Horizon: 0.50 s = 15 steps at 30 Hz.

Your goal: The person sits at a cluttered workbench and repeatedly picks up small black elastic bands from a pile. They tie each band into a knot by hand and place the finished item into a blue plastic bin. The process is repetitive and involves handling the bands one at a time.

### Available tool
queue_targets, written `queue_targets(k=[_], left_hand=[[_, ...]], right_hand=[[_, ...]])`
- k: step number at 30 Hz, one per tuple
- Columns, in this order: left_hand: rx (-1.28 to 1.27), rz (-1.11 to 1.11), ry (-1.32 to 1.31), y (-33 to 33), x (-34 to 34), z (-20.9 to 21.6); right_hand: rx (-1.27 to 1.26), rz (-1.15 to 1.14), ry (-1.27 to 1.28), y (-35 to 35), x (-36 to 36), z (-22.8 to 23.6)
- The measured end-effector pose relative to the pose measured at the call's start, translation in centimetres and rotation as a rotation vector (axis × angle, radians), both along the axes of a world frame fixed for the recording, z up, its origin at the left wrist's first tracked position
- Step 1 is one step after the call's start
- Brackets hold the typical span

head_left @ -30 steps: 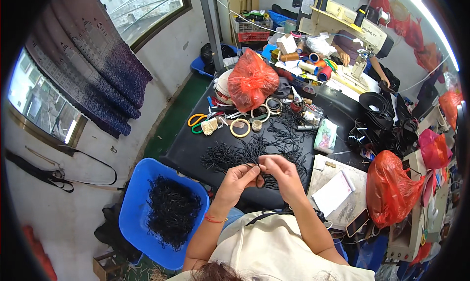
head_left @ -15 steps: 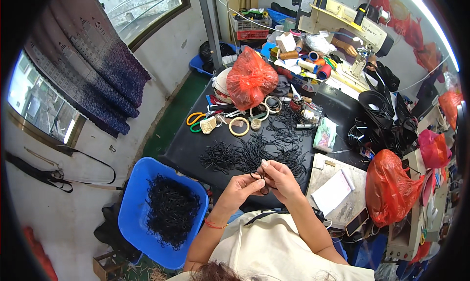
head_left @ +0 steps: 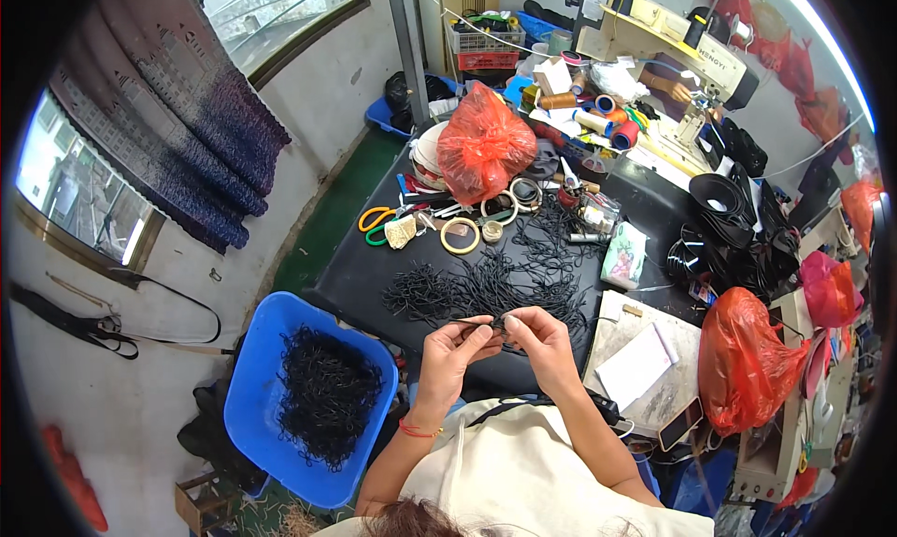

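Close to the table's near edge, my left hand (head_left: 455, 350) and my right hand (head_left: 542, 343) pinch a thin black cord (head_left: 498, 323) between thumbs and fingertips. A short stretch of it spans the small gap between the hands; the rest is mostly hidden by my fingers. Just beyond them, a loose pile of similar black cords (head_left: 491, 282) spreads over the black tabletop (head_left: 360, 275). To my left stands a blue basin (head_left: 245, 387) holding a heap of black cords (head_left: 329, 397).
Orange-handled scissors (head_left: 376, 219), a cream ring (head_left: 460, 236) and a red plastic bag (head_left: 486, 144) lie beyond the pile. On the right are a worn board (head_left: 649, 387) with white paper (head_left: 637, 364), another red bag (head_left: 743, 359) and a phone (head_left: 680, 425). A sewing machine (head_left: 668, 51) stands at the back.
My hands have drawn slightly apart, and my right hand has come lower. The small loop that hung below my fingertips is no longer seen; cord now runs between the hands.
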<state>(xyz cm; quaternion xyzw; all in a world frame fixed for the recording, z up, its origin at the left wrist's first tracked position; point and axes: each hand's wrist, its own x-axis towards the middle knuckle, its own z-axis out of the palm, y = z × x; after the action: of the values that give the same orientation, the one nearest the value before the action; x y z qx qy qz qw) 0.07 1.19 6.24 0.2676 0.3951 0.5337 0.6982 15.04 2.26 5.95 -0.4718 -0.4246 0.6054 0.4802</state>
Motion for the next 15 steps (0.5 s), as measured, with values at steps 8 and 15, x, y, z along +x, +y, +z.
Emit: queue_targets(k=[8,15], left_hand=[[-0.01,-0.025,-0.019,-0.2,-0.5,-0.4],[-0.059,-0.041,-0.141,0.0,-0.8,-1.0]], right_hand=[[0.007,0.132,0.003,-0.1,0.2,0.5],[0.021,0.177,0.021,0.2,0.5,-0.1]])
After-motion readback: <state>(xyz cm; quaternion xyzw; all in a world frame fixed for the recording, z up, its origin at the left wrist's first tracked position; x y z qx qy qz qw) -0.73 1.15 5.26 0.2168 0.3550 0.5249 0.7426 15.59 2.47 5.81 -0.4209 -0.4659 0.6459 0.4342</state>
